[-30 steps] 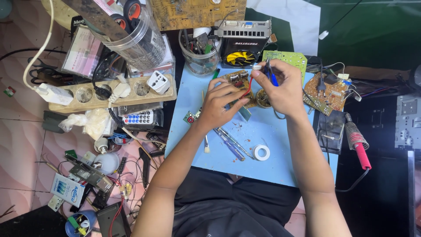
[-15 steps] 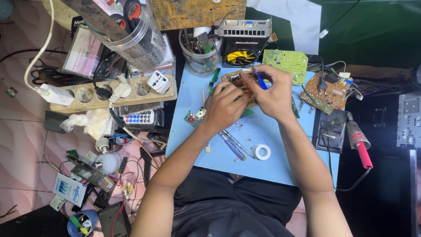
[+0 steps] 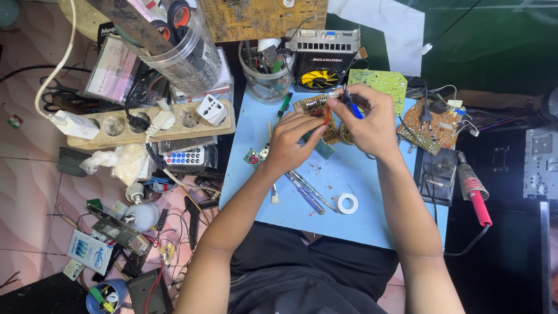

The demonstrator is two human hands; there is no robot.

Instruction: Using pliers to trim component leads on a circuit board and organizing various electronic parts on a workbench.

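My left hand (image 3: 293,142) grips the near edge of a small brown circuit board (image 3: 311,106) above the light blue work mat (image 3: 372,200). My right hand (image 3: 366,119) holds a blue-handled tool (image 3: 352,104) with its tip at the board's right side. A thin red wire runs from the board between my two hands. Much of the board is hidden under my fingers.
Screwdrivers (image 3: 308,192) and a white tape roll (image 3: 347,203) lie on the mat near me. A red-handled soldering iron (image 3: 474,192) rests at right beside more circuit boards (image 3: 433,125). A tool jar (image 3: 264,72), a fan unit (image 3: 321,61) and a wooden power strip (image 3: 151,125) crowd the far and left sides.
Both hands and the board shifted slightly left and lifted toward the far side of the mat; the blue tool now points at the board's top right corner.
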